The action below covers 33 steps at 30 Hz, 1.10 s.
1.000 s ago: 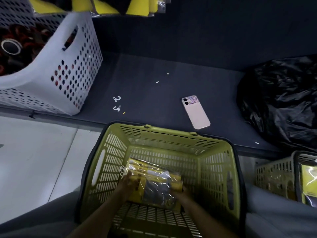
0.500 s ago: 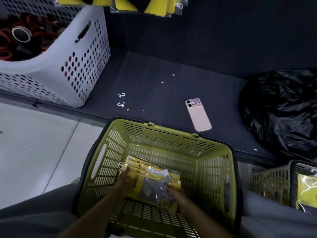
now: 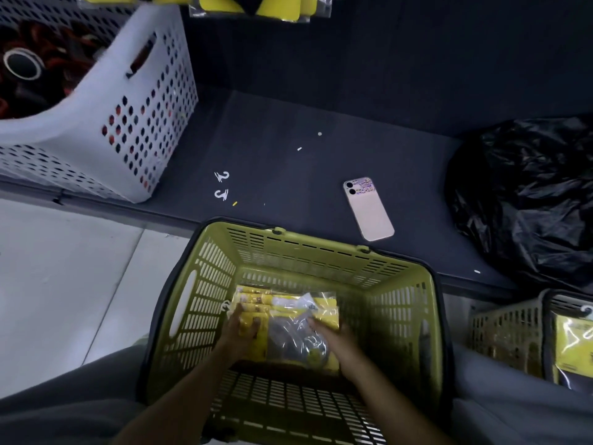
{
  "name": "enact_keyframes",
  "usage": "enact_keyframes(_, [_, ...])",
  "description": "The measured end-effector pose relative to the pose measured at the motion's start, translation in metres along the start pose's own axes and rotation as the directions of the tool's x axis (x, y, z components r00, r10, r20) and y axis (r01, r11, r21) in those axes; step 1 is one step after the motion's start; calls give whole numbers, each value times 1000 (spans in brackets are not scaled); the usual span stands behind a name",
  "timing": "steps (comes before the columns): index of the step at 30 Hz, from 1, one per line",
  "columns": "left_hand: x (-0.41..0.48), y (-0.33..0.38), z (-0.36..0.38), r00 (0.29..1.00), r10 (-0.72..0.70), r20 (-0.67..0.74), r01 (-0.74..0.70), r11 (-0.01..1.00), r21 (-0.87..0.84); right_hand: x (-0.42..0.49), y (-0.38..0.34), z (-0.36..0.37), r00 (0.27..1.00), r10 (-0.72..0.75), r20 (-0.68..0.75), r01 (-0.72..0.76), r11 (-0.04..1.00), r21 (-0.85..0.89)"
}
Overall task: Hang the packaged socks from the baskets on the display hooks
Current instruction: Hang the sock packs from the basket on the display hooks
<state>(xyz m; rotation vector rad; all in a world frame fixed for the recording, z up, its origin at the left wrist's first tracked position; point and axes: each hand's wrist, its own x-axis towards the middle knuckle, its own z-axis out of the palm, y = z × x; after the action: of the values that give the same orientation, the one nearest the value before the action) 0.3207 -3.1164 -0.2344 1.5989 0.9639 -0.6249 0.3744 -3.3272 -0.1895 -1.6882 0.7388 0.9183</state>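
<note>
Little has moved since the earlier frames: both hands stay on the sock packs [image 3: 288, 316] in the green basket [image 3: 321, 248], the right hand [image 3: 337, 340] edging slightly forward over the top pack. The left hand [image 3: 239, 334] curls its fingers around the stack's left edge, gripping it. The right hand's fingers lie on the clear wrapper; whether they pinch it I cannot tell. Beyond the right hand's fingertips, past the basket rim, a phone [image 3: 368, 208] lies on the dark shelf. Two small white hooks [image 3: 222, 184] lie ahead of the left hand, and a white basket [image 3: 128, 123] stands farther left. A black bag [image 3: 529, 200] sits far right of the right hand.
</note>
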Motion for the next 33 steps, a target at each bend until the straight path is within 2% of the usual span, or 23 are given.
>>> enact_keyframes(2, [-7,16,6,998,51,-40,-54,994,-96,-10,-20,-2,990,-127,-56,128,992,16])
enact_keyframes(5, [-31,56,13,979,-133,-156,61,915,-398,-38,-56,-6,939,-342,-41,337,937,-96])
enact_keyframes(7, [-49,76,17,960,-192,-206,54,842,-536,-65,-83,-11,893,-451,-12,443,881,-166])
enact_keyframes(9, [-75,98,22,969,-151,-196,-25,730,-683,-95,-106,-22,841,-540,8,530,823,-204])
enact_keyframes(12, [-109,130,23,994,72,-87,-112,548,-829,-146,-135,-43,738,-674,-4,662,726,-187])
enact_keyframes(13, [-120,141,21,984,163,-67,-145,527,-837,-163,-144,-50,700,-713,-21,702,694,-162])
enact_keyframes(16, [-153,174,11,930,314,-190,-353,627,-694,-210,-166,-68,619,-778,-103,782,623,-6])
enact_keyframes(18, [-177,192,3,909,282,-307,-415,678,-607,-234,-176,-74,597,-787,-160,803,584,123])
enact_keyframes(19, [-189,200,-3,914,227,-337,-396,681,-616,-243,-180,-75,601,-778,-185,797,568,204])
enact_keyframes(21, [-214,214,-15,953,167,-252,-302,592,-747,-257,-185,-74,622,-753,-212,767,533,357])
enact_keyframes(22, [-227,222,-20,960,225,-167,-261,499,-826,-261,-187,-72,641,-738,-211,740,520,427])
enact_keyframes(23, [-240,230,-26,934,348,-76,-225,410,-884,-265,-189,-68,662,-723,-199,705,512,491])
enact_keyframes(24, [-252,237,-30,875,483,-19,-227,377,-898,-268,-190,-63,682,-710,-176,671,511,537])
enact_keyframes(26, [-271,249,-40,767,641,-21,-301,331,-894,-274,-190,-52,690,-716,-108,629,519,579])
enact_keyframes(30, [-295,273,-67,630,736,-250,-562,209,-800,-286,-206,-47,599,-800,3,697,524,490])
enact_keyframes(33, [-308,292,-95,542,766,-346,-720,211,-661,-297,-235,-51,514,-856,-60,827,476,298])
